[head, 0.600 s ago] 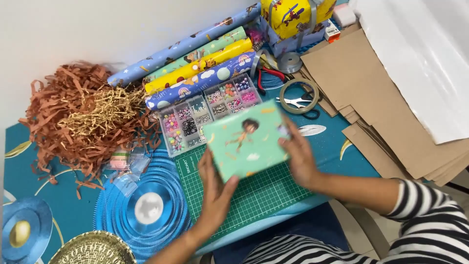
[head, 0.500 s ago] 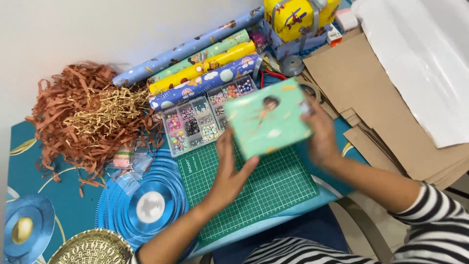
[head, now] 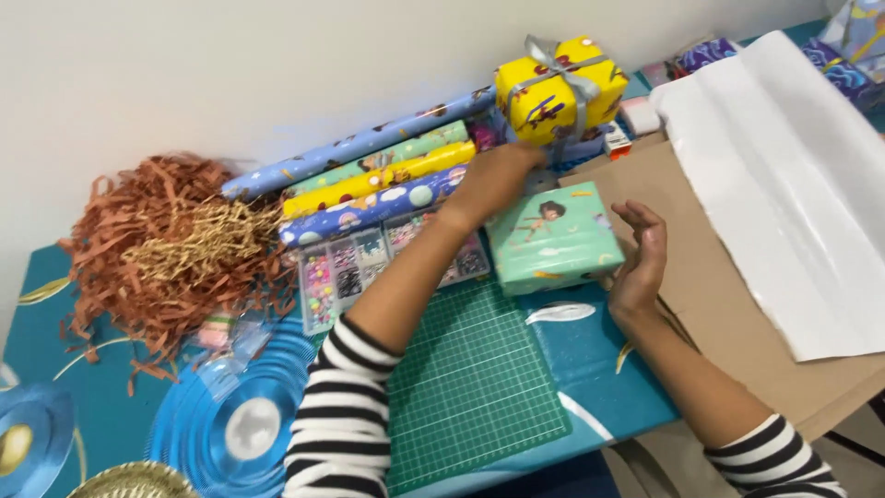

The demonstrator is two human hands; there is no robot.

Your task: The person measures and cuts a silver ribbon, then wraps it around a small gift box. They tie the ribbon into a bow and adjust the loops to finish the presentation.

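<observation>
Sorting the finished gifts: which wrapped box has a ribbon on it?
The yellow box by the wall, tied with grey ribbon; the green box has none.

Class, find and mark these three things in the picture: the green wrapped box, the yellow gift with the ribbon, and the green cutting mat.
green wrapped box [head: 553,242], head view, middle of its top face
yellow gift [head: 553,92], head view, its front face
cutting mat [head: 470,378], head view, bare gridded middle

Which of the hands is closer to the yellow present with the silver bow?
The left hand. It reaches up just below the yellow present, while the right hand stays lower, beside the green wrapped box.
</observation>
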